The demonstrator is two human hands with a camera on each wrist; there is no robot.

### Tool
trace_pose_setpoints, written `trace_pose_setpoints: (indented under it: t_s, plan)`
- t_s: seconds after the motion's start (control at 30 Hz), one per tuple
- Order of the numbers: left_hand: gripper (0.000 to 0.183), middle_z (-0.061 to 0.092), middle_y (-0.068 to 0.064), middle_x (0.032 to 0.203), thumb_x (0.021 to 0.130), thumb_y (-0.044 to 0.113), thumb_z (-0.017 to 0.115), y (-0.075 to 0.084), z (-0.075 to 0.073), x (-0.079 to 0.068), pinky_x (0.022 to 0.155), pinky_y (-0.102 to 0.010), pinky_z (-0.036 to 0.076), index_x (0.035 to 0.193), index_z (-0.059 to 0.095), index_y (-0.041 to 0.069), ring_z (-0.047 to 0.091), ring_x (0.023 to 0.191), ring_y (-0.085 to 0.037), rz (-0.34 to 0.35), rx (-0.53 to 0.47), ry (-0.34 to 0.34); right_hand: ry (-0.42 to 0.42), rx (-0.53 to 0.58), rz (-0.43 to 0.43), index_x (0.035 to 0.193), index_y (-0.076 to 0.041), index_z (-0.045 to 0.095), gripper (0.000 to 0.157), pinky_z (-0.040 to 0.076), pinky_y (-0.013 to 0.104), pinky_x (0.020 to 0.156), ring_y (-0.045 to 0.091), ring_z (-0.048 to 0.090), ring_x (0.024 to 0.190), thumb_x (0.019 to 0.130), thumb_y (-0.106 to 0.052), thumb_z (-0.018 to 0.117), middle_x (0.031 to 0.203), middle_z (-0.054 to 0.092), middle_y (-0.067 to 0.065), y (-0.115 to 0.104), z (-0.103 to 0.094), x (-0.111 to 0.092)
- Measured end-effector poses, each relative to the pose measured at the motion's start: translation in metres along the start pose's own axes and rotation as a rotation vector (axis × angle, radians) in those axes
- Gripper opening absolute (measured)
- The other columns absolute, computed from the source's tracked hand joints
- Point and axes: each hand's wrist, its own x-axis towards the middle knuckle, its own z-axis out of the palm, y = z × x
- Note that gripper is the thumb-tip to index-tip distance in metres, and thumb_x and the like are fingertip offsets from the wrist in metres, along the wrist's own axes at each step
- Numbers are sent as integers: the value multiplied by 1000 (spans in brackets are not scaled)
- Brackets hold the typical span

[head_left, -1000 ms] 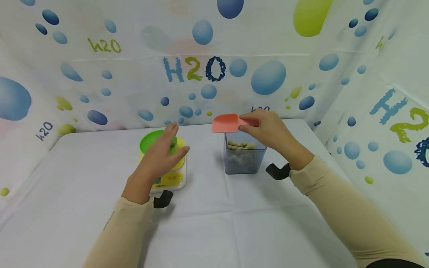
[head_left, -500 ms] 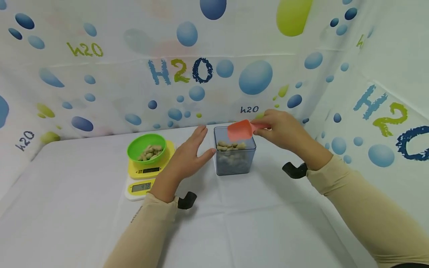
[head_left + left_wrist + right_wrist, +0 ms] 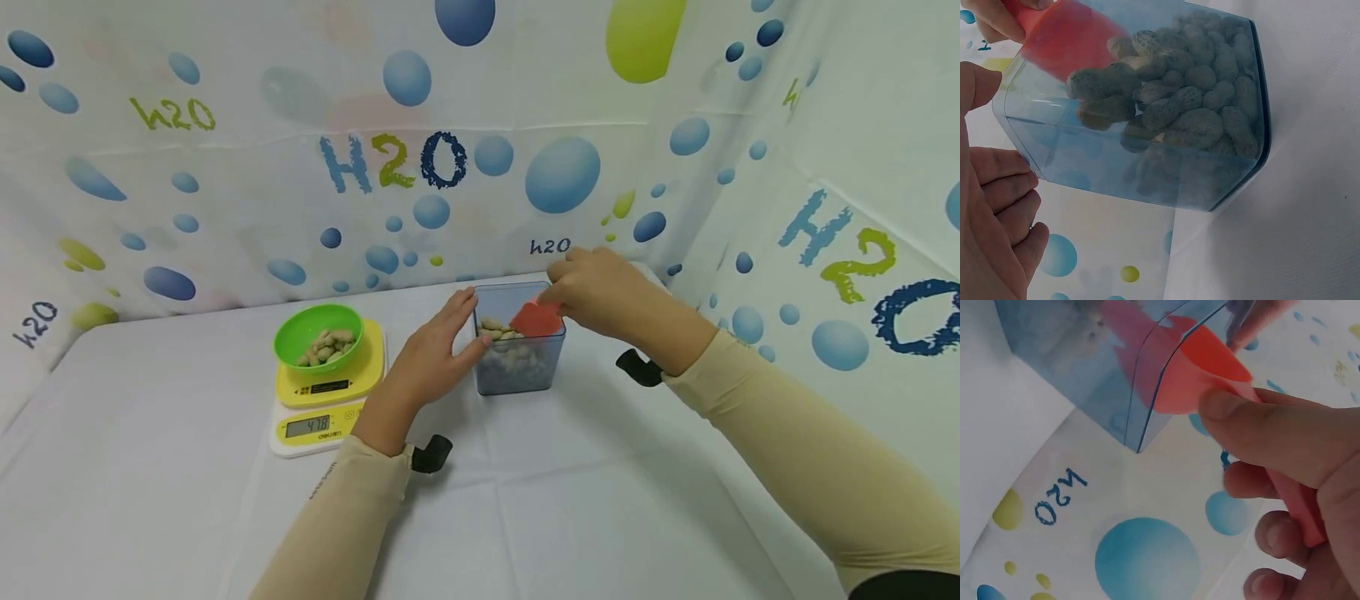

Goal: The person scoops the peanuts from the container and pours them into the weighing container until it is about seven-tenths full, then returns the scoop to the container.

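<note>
My right hand (image 3: 603, 296) grips the handle of a red scoop (image 3: 537, 319), thumb along the handle's top in the right wrist view. The scoop's blade (image 3: 1075, 40) dips inside a clear bluish square container (image 3: 517, 379), down at the peanuts (image 3: 1191, 100) that part-fill it. My left hand (image 3: 427, 362) is at the container's left side, fingers extended, with fingertips right at the rim in the left wrist view. To the left, a green bowl (image 3: 288, 333) with some peanuts (image 3: 327, 346) sits on a yellow and white kitchen scale (image 3: 367, 367), its display reading 478.
A white cloth covers the table (image 3: 150, 467). Behind and to the right hangs a white curtain (image 3: 247, 50) printed with blue and green drops and H2O lettering. The scale stands just left of my left forearm.
My left hand has moved right, from over the bowl to the container's side. My right hand has lowered the scoop from above the container into it. The view has turned slightly left-to-right.
</note>
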Motion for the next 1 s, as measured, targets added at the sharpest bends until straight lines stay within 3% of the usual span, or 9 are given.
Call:
trace_pose_setpoints:
  t_s: [0.2, 0.37, 0.53, 0.73, 1.0]
  plan:
    - [72, 16, 8, 165, 99, 55, 47, -2, 0, 1, 121, -47, 24, 157, 26, 19, 15, 152, -14, 1, 7, -5, -219, 115, 5, 89, -19, 80, 16, 51, 29, 65, 18, 55, 70, 80, -5, 79, 74, 61, -3, -3, 10, 16]
    - [72, 16, 9, 165, 98, 56, 47, -4, 1, 1, 120, -47, 25, 157, 26, 22, 15, 152, -14, -4, 11, -4, -352, 339, 120, 103, -18, 79, 19, 52, 30, 72, 15, 57, 79, 85, -12, 77, 81, 63, -5, 9, 13, 17]
    - [73, 14, 11, 165, 97, 59, 46, -4, 0, 1, 120, -47, 26, 158, 25, 24, 16, 152, -13, -14, 12, -12, -311, 501, 197, 114, -12, 75, 28, 53, 34, 75, 16, 60, 83, 87, -17, 75, 93, 69, 0, 11, 22, 18]
    - [71, 16, 7, 165, 98, 54, 47, -5, 0, 1, 120, -46, 26, 158, 24, 22, 16, 152, -14, 9, 12, -1, -267, 535, 223, 116, -9, 74, 32, 54, 35, 77, 17, 59, 83, 90, -27, 72, 98, 71, 3, 1, 36, 22]
    - [72, 14, 9, 165, 98, 54, 48, -3, -1, 0, 120, -46, 25, 158, 24, 22, 15, 152, -13, -9, 7, -15, -203, 592, 312, 118, -11, 74, 32, 53, 36, 79, 19, 59, 88, 90, -28, 72, 99, 70, 1, 4, 44, 14]
